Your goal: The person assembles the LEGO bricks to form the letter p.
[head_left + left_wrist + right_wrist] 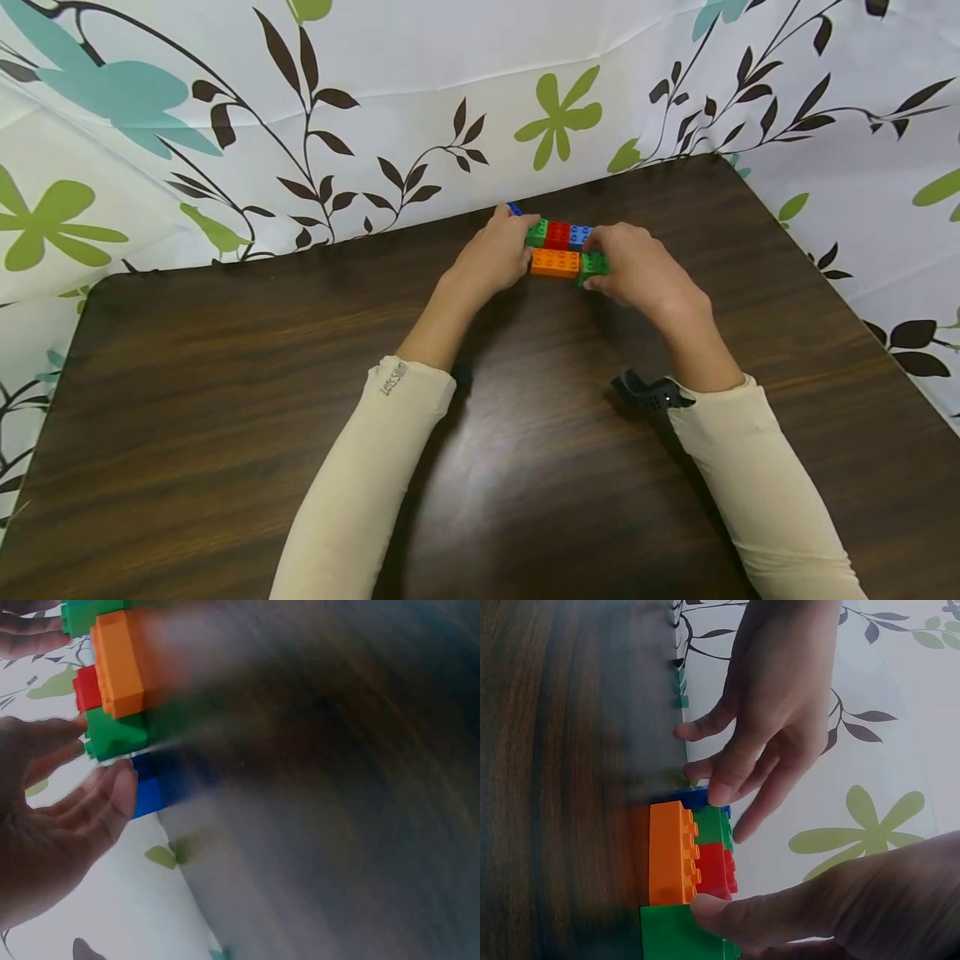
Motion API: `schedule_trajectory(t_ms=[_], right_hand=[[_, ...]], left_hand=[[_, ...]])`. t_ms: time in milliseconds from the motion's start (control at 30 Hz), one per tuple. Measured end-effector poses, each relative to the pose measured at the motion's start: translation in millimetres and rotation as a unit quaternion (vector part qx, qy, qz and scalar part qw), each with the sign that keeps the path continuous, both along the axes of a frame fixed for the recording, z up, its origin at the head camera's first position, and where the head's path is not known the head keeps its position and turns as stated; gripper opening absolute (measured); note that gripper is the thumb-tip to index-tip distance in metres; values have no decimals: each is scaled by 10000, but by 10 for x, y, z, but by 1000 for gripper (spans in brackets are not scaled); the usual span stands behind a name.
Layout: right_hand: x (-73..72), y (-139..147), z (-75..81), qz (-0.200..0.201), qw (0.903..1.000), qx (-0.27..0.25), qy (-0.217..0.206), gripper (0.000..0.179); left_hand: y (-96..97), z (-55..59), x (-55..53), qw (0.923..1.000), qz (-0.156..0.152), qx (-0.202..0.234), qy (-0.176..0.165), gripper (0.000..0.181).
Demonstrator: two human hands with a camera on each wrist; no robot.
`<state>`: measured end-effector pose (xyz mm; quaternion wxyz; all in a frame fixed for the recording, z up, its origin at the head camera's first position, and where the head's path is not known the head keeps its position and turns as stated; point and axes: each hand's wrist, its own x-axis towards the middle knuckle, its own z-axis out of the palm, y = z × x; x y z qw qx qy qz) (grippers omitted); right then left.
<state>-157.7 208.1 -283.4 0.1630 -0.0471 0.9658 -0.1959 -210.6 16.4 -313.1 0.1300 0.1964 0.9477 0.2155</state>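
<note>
Toy building bricks stand together in two rows near the table's back edge. An orange brick forms the front row with a green brick at its right end. Behind it come another green brick, a red brick and a blue brick. My right hand grips the right-end green brick, thumb at its front. At the row's left end my left hand touches the bricks with fairly straight fingers, which partly cover a darker blue brick.
The dark wooden table stretches toward me and out to the left. A white curtain printed with leaves and flowers hangs right behind the bricks and along the right edge. A black wrist strap sits at the right sleeve's cuff.
</note>
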Motion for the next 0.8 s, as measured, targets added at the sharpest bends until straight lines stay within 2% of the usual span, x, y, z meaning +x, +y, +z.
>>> schedule_trajectory(t_ms=[100,267,533,667,800], right_hand=[[-5,0,-29,5,10000,-13,37,54],[-27,6,-51,21,10000,2,67,52],[-39,-2,-51,-62,10000,31,-17,49],[-37,4,-53,-73,10000,2,12,47],[-32,12,-52,-11,10000,29,84,45]], left_hand=[[17,-47,-2,9998,170,-40,39,53],[20,-88,21,9987,408,140,284,46],[-24,-67,51,9976,450,198,493,30],[-56,-52,63,9980,399,208,433,28],[-101,-42,80,9982,430,388,152,31]])
